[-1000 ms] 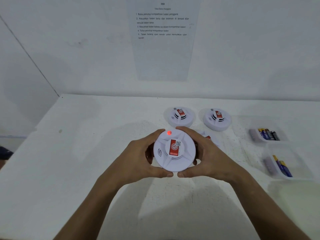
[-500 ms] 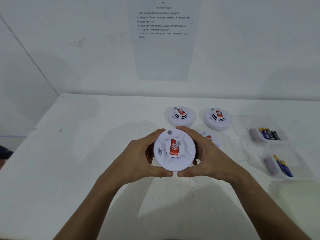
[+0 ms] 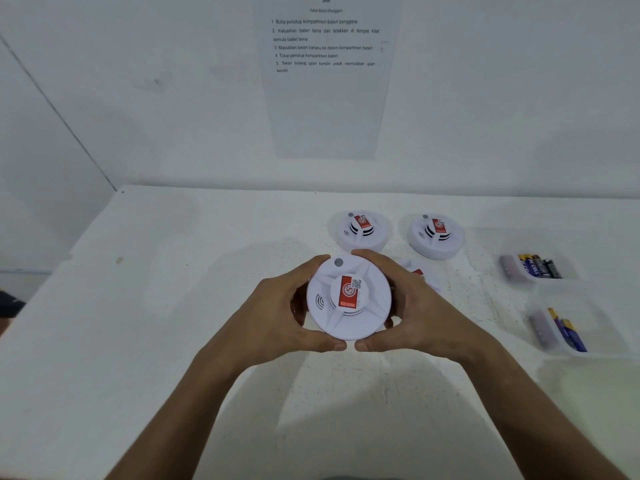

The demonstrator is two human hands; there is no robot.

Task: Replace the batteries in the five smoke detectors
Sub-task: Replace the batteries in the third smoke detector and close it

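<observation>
A round white smoke detector [image 3: 348,297] with a red label faces up above the white table [image 3: 173,323]. My left hand [image 3: 277,317] grips its left rim and my right hand [image 3: 419,313] grips its right rim, thumbs almost meeting at the near edge. Its small round indicator near the far edge is grey and unlit. Two more detectors [image 3: 362,230] [image 3: 436,235] sit further back on the table. Another detector [image 3: 420,275] shows only partly behind my right hand.
At the right stand two clear plastic trays: the far tray [image 3: 568,275] holds several batteries [image 3: 538,266], the near tray [image 3: 602,327] holds a few batteries [image 3: 568,330]. An instruction sheet [image 3: 325,77] hangs on the back wall. The table's left edge runs diagonally at the left.
The red light on the held detector, lit a second ago, has gone out. Both hands and the detector stay in the same place.
</observation>
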